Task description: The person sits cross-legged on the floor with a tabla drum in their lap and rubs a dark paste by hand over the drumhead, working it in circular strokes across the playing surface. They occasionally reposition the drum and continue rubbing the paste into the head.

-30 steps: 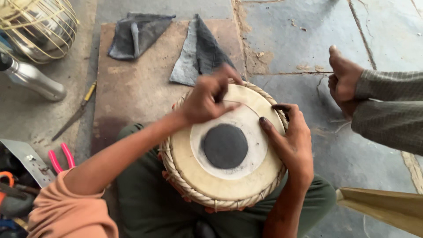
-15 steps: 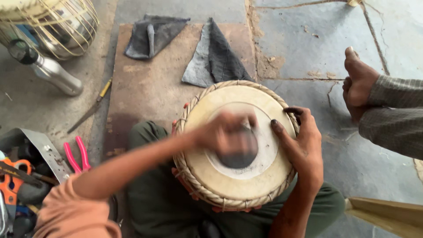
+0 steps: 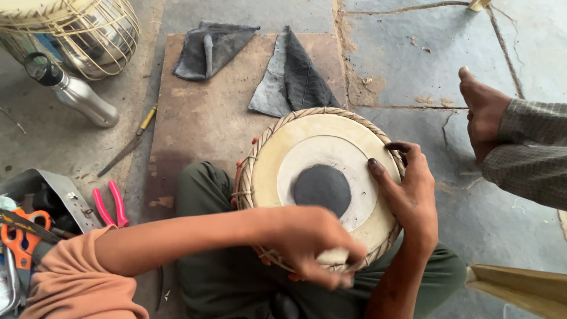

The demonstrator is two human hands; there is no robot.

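Observation:
A round hand drum [image 3: 277,159] with a pale skin, a black centre patch [image 3: 322,188] and a braided rim rests on my lap. My left hand [image 3: 313,242] reaches across from the left in an orange sleeve. It is closed around a small whitish lump [image 3: 332,257] at the drum's near rim. My right hand [image 3: 407,189] grips the right rim, thumb lying on the skin beside the black patch and fingers curled over the edge.
Two grey cloths [image 3: 215,47] [image 3: 295,74] lie on a brown board [image 3: 207,118] beyond the drum. A steel bottle [image 3: 77,94], wire cage [image 3: 77,29], yellow-handled tool [image 3: 133,142], pink pliers [image 3: 109,207] and metal toolbox [image 3: 41,195] sit left. Another person's foot [image 3: 481,109] is right.
My left hand swept from the drum's far rim across the black patch to the near rim. My right hand stayed on the right rim.

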